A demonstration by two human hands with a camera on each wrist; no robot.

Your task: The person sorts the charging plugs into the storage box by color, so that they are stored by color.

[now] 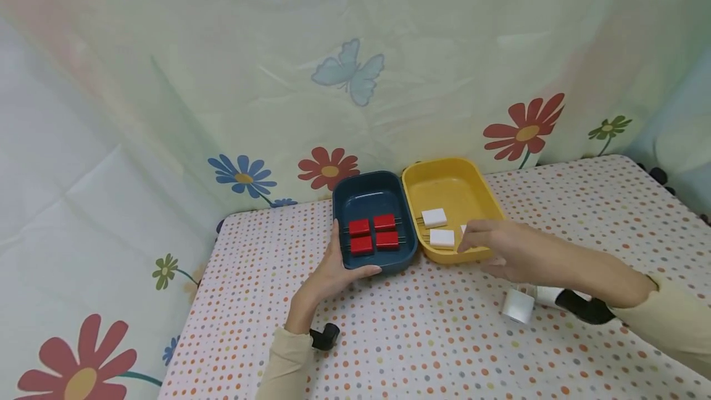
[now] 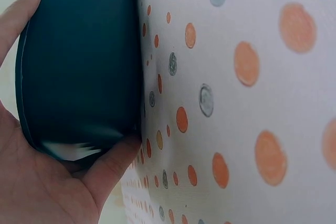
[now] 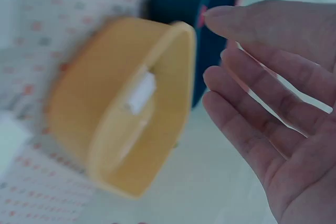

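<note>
My left hand [image 1: 331,271] holds the near left corner of a dark blue tray [image 1: 363,186], thumb along its front wall and fingers along its left side. Several red charger plugs [image 1: 361,245] with metal prongs lie in it in two rows. Beside it on the right, a yellow tray [image 1: 444,187] contains white charger plugs [image 1: 441,238]; one is partly hidden behind my right hand [image 1: 508,249]. That hand hovers over the yellow tray's near right corner, fingers loosely bent with nothing between them. The right wrist view shows its fingers [image 3: 247,124] apart from the tray.
More white charger plugs [image 1: 518,305] lie on the dotted tablecloth [image 1: 422,338] beneath the right forearm, partly hidden by it and its black wrist strap [image 1: 586,307]. A flowered curtain [image 1: 266,110] hangs behind the trays, close to their far rims.
</note>
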